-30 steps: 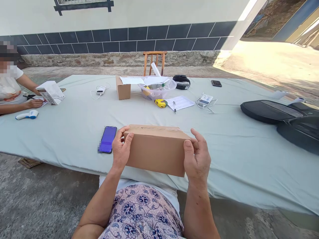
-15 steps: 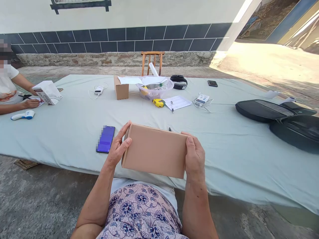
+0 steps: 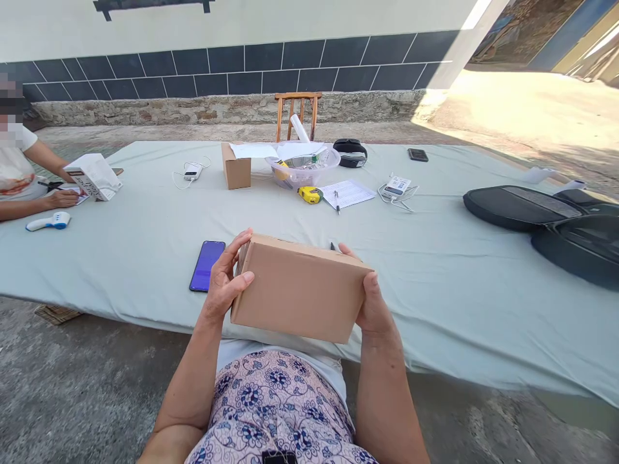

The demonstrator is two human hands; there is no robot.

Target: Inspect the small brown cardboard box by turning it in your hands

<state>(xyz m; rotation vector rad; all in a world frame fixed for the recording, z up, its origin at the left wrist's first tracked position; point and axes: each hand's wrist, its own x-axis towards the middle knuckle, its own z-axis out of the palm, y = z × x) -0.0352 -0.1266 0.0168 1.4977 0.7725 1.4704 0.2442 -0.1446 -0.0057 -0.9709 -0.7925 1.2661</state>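
A plain brown cardboard box [image 3: 300, 290] is held up at the near edge of the table, tilted so its broad face points towards me. My left hand [image 3: 226, 278] grips its left end, thumb on the front face and fingers behind the edge. Around the right end wraps my right hand [image 3: 374, 299], its thumb at the upper corner and a fingertip showing behind the top edge. Just left of my left hand lies a phone [image 3: 207, 265] with a blue screen. A dark pen tip [image 3: 333, 246] peeks out behind the box.
On the cloth-covered table [image 3: 435, 290] are a plastic basket [image 3: 309, 174], a yellow tape measure [image 3: 310, 194], a small carton [image 3: 236, 171], a written sheet [image 3: 355, 192] and a black case [image 3: 525, 206]. A person's hand [image 3: 60, 199] writes at the left, near a thermometer gun [image 3: 48, 222].
The box has tipped a little, so more of its top edge shows. My right hand has shifted its hold towards the upper right corner. The view has moved slightly.
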